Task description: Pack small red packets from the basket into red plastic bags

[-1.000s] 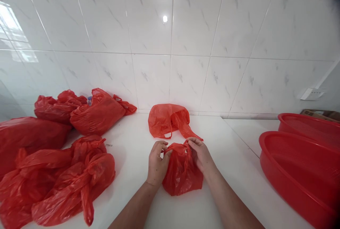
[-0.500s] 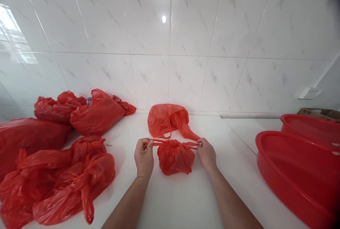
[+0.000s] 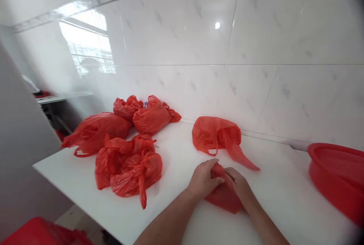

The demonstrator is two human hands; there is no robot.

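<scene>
A red plastic basket stands near the glossy white tiled wall

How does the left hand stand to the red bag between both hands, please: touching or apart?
Touching: the head view shows the left hand with thumb lying across the red bag.

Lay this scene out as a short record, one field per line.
Left hand: holding the top of a red plastic bag
Right hand: against the same bag's right side, grip unclear
Beyond hands: second red bag, near the tiled wall
Left side: cluster of red bags
Right side: red basket, partly out of frame
Surface: white table
</scene>
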